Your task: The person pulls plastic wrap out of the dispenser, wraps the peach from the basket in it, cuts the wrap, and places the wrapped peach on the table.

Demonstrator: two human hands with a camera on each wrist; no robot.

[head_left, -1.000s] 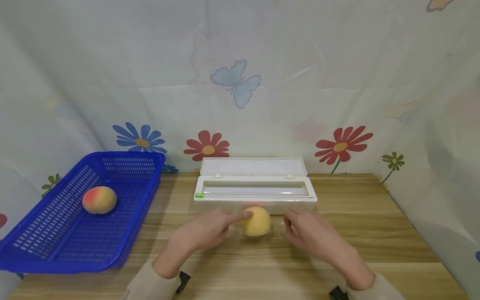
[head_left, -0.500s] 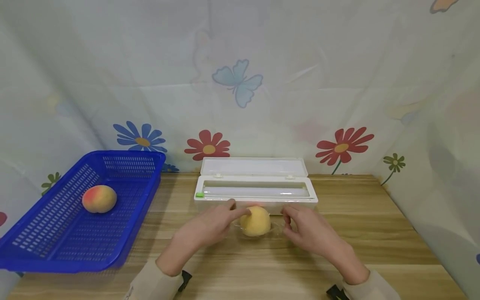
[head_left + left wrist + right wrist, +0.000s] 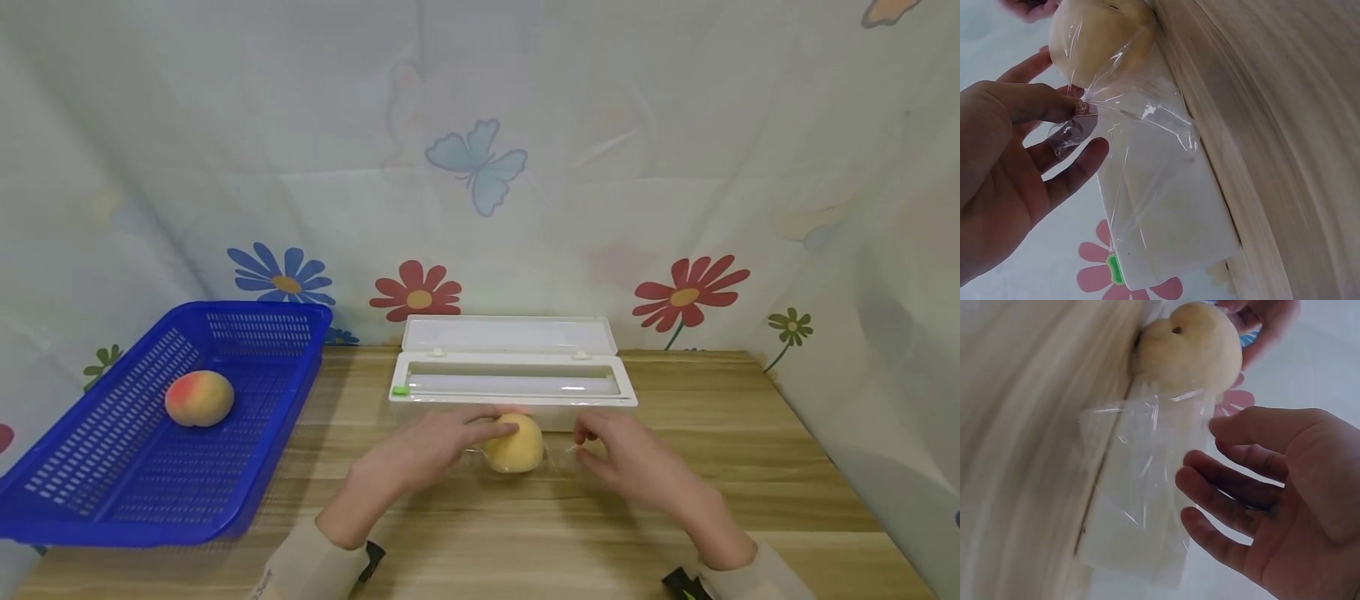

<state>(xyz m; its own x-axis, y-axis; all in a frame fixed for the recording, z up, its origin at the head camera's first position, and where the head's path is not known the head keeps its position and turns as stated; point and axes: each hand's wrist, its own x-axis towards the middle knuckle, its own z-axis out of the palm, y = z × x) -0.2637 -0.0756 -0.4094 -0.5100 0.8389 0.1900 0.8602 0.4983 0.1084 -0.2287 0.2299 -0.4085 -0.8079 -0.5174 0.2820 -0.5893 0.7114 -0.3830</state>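
Note:
A peach (image 3: 514,446) sits on the table in front of a white cling film dispenser (image 3: 510,358), with clear cling film (image 3: 1154,112) around its lower part. On the left, my left hand (image 3: 427,450) pinches bunched film between thumb and finger, while other fingers reach onto the peach. My right hand (image 3: 637,462) is just right of the peach, fingers loosely bent. In the right wrist view a loose flap of film (image 3: 1141,462) spreads beside those fingers, with nothing visibly gripped. The peach's underside is hidden.
A blue basket (image 3: 258,492) with another peach (image 3: 199,398) in it stands at the left. The dispenser's lid (image 3: 510,333) is raised at the back, near the flowered curtain (image 3: 555,242). Wood-grain table (image 3: 510,542) lies in front of the hands.
My left fingers have shifted farther over the peach's top. The right hand has moved slightly right, away from the peach, and its fingers have loosened.

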